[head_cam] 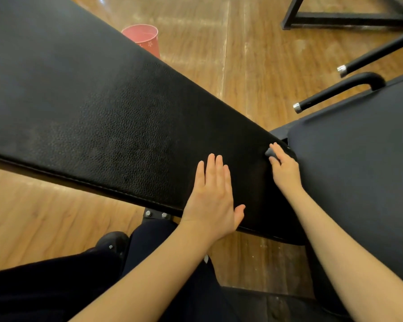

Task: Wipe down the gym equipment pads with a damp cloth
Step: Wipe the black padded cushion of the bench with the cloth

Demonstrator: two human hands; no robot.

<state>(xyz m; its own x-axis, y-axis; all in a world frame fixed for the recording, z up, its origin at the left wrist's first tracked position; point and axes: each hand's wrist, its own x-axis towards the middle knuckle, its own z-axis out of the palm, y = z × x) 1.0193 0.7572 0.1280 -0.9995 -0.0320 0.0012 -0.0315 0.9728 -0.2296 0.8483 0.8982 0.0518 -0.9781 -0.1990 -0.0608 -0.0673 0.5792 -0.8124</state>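
Both hands rest on the long pad (116, 108), bucket (144, 41) behind it.

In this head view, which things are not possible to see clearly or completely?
- Cloth: mostly hidden under the right hand; whether it is damp cannot be told.
- Red bucket: its lower part is covered by the long black pad; its contents do not show.
- Long black pad: cut off by the left and top edges.
- Second pad: cut off by the right edge.
- Left hand: its palm lies flat, so the pad beneath is hidden.

bench pad (126, 108): black grained leatherette | floor (254, 66): glossy wood
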